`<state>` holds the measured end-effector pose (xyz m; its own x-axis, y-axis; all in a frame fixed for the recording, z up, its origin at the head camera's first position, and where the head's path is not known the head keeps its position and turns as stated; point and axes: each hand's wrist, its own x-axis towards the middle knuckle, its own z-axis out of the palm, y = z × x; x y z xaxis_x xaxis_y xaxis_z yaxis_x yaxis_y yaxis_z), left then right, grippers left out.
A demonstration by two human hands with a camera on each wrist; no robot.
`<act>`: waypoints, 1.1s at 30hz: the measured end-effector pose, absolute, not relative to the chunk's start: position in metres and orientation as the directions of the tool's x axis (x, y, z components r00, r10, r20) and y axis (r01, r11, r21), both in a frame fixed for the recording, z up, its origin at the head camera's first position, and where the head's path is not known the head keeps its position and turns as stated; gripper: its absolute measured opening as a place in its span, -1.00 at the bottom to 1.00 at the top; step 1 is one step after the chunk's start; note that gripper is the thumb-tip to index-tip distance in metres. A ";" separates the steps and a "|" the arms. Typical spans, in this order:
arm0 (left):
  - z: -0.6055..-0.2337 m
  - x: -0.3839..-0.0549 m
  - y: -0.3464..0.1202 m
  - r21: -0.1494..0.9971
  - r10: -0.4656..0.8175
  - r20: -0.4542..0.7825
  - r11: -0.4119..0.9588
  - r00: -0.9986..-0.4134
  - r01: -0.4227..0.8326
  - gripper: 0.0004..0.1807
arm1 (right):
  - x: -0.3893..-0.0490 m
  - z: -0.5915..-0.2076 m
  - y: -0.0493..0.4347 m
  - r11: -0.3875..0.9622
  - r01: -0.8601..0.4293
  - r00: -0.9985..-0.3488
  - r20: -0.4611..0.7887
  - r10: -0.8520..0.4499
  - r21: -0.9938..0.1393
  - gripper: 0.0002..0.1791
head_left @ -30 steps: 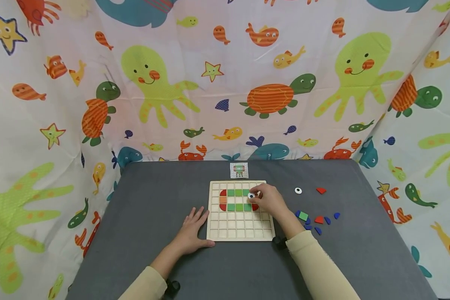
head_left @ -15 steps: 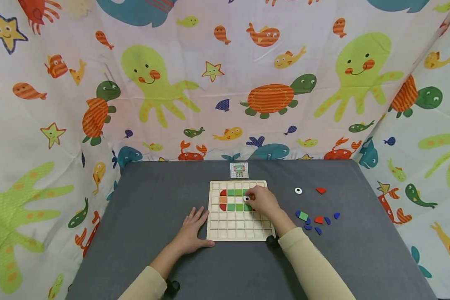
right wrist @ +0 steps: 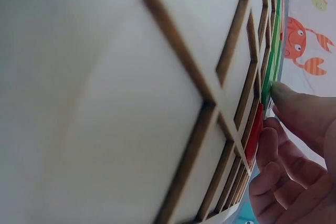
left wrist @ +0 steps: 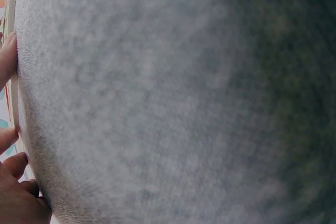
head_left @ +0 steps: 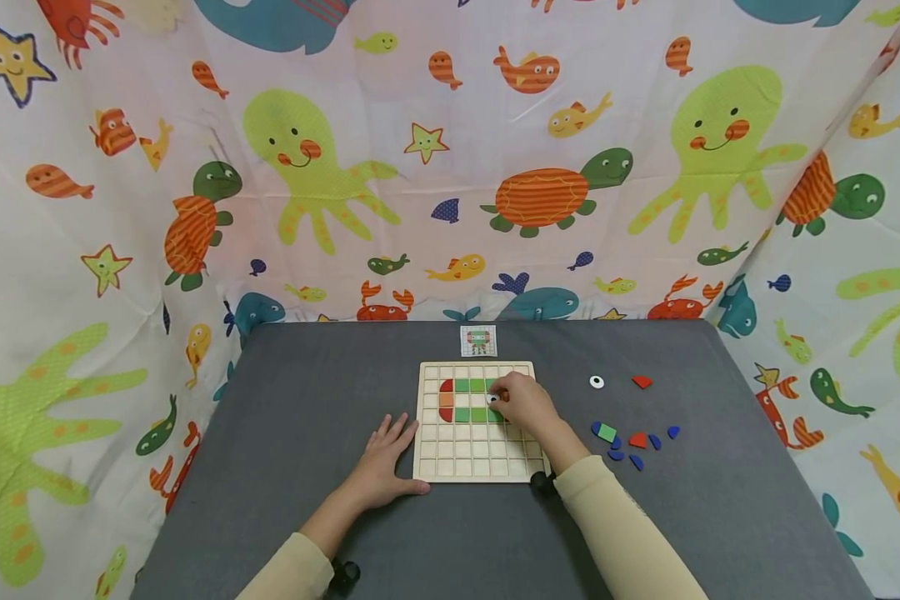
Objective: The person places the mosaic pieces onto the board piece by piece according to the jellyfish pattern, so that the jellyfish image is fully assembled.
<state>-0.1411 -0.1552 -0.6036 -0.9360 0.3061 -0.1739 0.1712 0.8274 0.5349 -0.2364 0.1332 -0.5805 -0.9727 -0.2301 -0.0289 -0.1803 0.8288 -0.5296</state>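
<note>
A wooden grid board (head_left: 480, 471) lies on the grey table, with red, orange and green tiles set in two rows and a left end. My right hand (head_left: 527, 406) pinches a small white round piece (head_left: 492, 399) with a dark centre, low over the cells between the green rows. In the right wrist view, the thumb and fingers of the right hand (right wrist: 299, 153) are close to a green tile (right wrist: 273, 51) and a red tile (right wrist: 255, 135). My left hand (head_left: 381, 462) spreads along the board's left side, fingertips at its edge and thumb by the lower left corner.
A small picture card (head_left: 478, 341) lies behind the board. To the right are another white round piece (head_left: 596, 382), red pieces (head_left: 642, 381), a green square tile (head_left: 607, 432) and several blue half-round pieces (head_left: 636, 461). A sea-animal curtain (head_left: 450, 167) hangs behind the table.
My right hand has moved slightly left and down over the board with the white round piece, then stayed nearly still. The left hand has not moved.
</note>
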 end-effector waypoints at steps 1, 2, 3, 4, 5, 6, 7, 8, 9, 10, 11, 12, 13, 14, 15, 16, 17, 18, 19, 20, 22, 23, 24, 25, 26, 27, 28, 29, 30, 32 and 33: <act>-0.604 -0.141 -0.155 0.536 0.308 -0.172 0.826 -0.936 0.173 0.24 | -0.236 -0.581 0.133 0.829 -0.182 -0.973 -0.026 -0.230 -0.529 -0.80; -0.604 -0.141 -0.155 0.533 0.307 -0.176 0.829 -0.935 0.172 0.24 | -0.237 -0.581 0.133 0.829 -0.185 -0.972 -0.024 -0.232 -0.528 -0.80; -0.604 -0.141 -0.156 0.536 0.309 -0.174 0.826 -0.935 0.174 0.24 | -0.237 -0.581 0.133 0.830 -0.189 -0.972 -0.023 -0.235 -0.524 -0.81; -0.603 -0.141 -0.156 0.534 0.310 -0.177 0.827 -0.934 0.174 0.24 | -0.237 -0.581 0.133 0.832 -0.192 -0.971 -0.020 -0.237 -0.520 -0.81; -0.603 -0.140 -0.156 0.538 0.313 -0.173 0.824 -0.934 0.177 0.23 | -0.237 -0.581 0.133 0.834 -0.197 -0.971 -0.017 -0.240 -0.514 -0.82; -0.603 -0.140 -0.156 0.542 0.315 -0.170 0.821 -0.934 0.178 0.23 | -0.237 -0.580 0.133 0.837 -0.202 -0.970 -0.015 -0.243 -0.508 -0.82; -0.603 -0.140 -0.156 0.545 0.317 -0.166 0.818 -0.934 0.180 0.23 | -0.237 -0.580 0.133 0.839 -0.206 -0.969 -0.014 -0.247 -0.504 -0.82; -0.602 -0.140 -0.156 0.545 0.315 -0.168 0.819 -0.934 0.178 0.23 | -0.237 -0.580 0.133 0.840 -0.210 -0.968 -0.014 -0.250 -0.501 -0.82; -0.602 -0.140 -0.156 0.549 0.317 -0.165 0.816 -0.934 0.180 0.22 | -0.237 -0.579 0.134 0.839 -0.208 -0.968 -0.017 -0.250 -0.503 -0.82; -0.602 -0.140 -0.155 0.550 0.316 -0.166 0.816 -0.934 0.179 0.22 | -0.238 -0.579 0.134 0.837 -0.203 -0.969 -0.018 -0.247 -0.509 -0.81; -0.603 -0.140 -0.155 0.552 0.317 -0.161 0.814 -0.935 0.181 0.22 | -0.238 -0.578 0.135 0.834 -0.197 -0.970 -0.022 -0.242 -0.516 -0.80; -0.603 -0.140 -0.155 0.553 0.318 -0.161 0.813 -0.934 0.181 0.22 | -0.238 -0.577 0.136 0.828 -0.188 -0.971 -0.025 -0.237 -0.528 -0.79; -0.603 -0.140 -0.155 0.552 0.318 -0.162 0.814 -0.934 0.181 0.23 | -0.238 -0.576 0.138 0.823 -0.181 -0.972 -0.028 -0.232 -0.539 -0.79; -0.603 -0.140 -0.155 0.551 0.318 -0.162 0.814 -0.934 0.181 0.23 | -0.238 -0.574 0.140 0.818 -0.174 -0.974 -0.028 -0.226 -0.548 -0.78; -0.603 -0.140 -0.155 0.551 0.318 -0.163 0.815 -0.934 0.182 0.23 | -0.238 -0.572 0.142 0.811 -0.166 -0.975 -0.028 -0.220 -0.562 -0.77; -0.603 -0.140 -0.155 0.550 0.318 -0.162 0.815 -0.934 0.183 0.23 | -0.238 -0.570 0.145 0.804 -0.161 -0.976 -0.026 -0.214 -0.572 -0.77; -0.604 -0.141 -0.155 0.550 0.319 -0.160 0.815 -0.934 0.184 0.23 | -0.238 -0.568 0.148 0.798 -0.157 -0.977 -0.025 -0.210 -0.582 -0.77; -0.604 -0.141 -0.155 0.548 0.321 -0.158 0.815 -0.934 0.187 0.23 | -0.238 -0.567 0.151 0.794 -0.154 -0.978 -0.023 -0.207 -0.588 -0.78; -0.604 -0.141 -0.156 0.545 0.320 -0.161 0.818 -0.934 0.187 0.23 | -0.239 -0.565 0.155 0.792 -0.152 -0.979 -0.020 -0.203 -0.591 -0.78; -0.604 -0.141 -0.156 0.543 0.320 -0.162 0.819 -0.933 0.186 0.23 | -0.239 -0.564 0.158 0.790 -0.147 -0.980 -0.019 -0.197 -0.596 -0.78; -0.604 -0.141 -0.156 0.545 0.319 -0.161 0.817 -0.934 0.185 0.22 | -0.239 -0.561 0.166 0.790 -0.144 -0.982 -0.014 -0.190 -0.596 -0.78; -0.604 -0.141 -0.156 0.545 0.318 -0.162 0.818 -0.934 0.184 0.22 | -0.240 -0.561 0.171 0.791 -0.143 -0.983 -0.010 -0.185 -0.595 -0.77; -0.604 -0.141 -0.156 0.546 0.317 -0.162 0.818 -0.934 0.183 0.22 | -0.240 -0.561 0.175 0.795 -0.143 -0.984 -0.004 -0.180 -0.590 -0.76; -0.604 -0.141 -0.156 0.546 0.315 -0.167 0.819 -0.934 0.178 0.22 | -0.240 -0.561 0.179 0.796 -0.142 -0.985 0.002 -0.174 -0.588 -0.74; -0.604 -0.141 -0.156 0.548 0.314 -0.166 0.818 -0.935 0.177 0.22 | -0.241 -0.560 0.183 0.797 -0.141 -0.985 0.006 -0.170 -0.587 -0.73; -0.603 -0.140 -0.156 0.548 0.314 -0.165 0.817 -0.935 0.178 0.22 | -0.242 -0.560 0.187 0.798 -0.141 -0.986 0.012 -0.165 -0.586 -0.71; -0.603 -0.140 -0.156 0.549 0.316 -0.162 0.816 -0.935 0.181 0.22 | -0.242 -0.560 0.191 0.799 -0.141 -0.987 0.018 -0.162 -0.584 -0.70; -0.603 -0.140 -0.156 0.548 0.316 -0.160 0.816 -0.935 0.182 0.22 | -0.243 -0.559 0.195 0.801 -0.132 -0.989 0.019 -0.149 -0.584 -0.69; -0.603 -0.140 -0.156 0.548 0.316 -0.160 0.817 -0.935 0.182 0.22 | -0.243 -0.559 0.199 0.804 -0.125 -0.990 0.023 -0.138 -0.582 -0.69; -0.603 -0.140 -0.156 0.547 0.319 -0.158 0.816 -0.935 0.186 0.22 | -0.243 -0.559 0.207 0.808 -0.111 -0.993 0.027 -0.117 -0.579 -0.67; -0.602 -0.140 -0.156 0.548 0.319 -0.156 0.816 -0.935 0.187 0.22 | -0.243 -0.559 0.211 0.810 -0.104 -0.994 0.031 -0.106 -0.578 -0.66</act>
<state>-0.1401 -0.1561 -0.6024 -0.9347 0.3193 -0.1563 0.1870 0.8156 0.5476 -0.2433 0.2114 -0.5593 -0.9939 -0.1058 0.0308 -0.1041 0.8096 -0.5776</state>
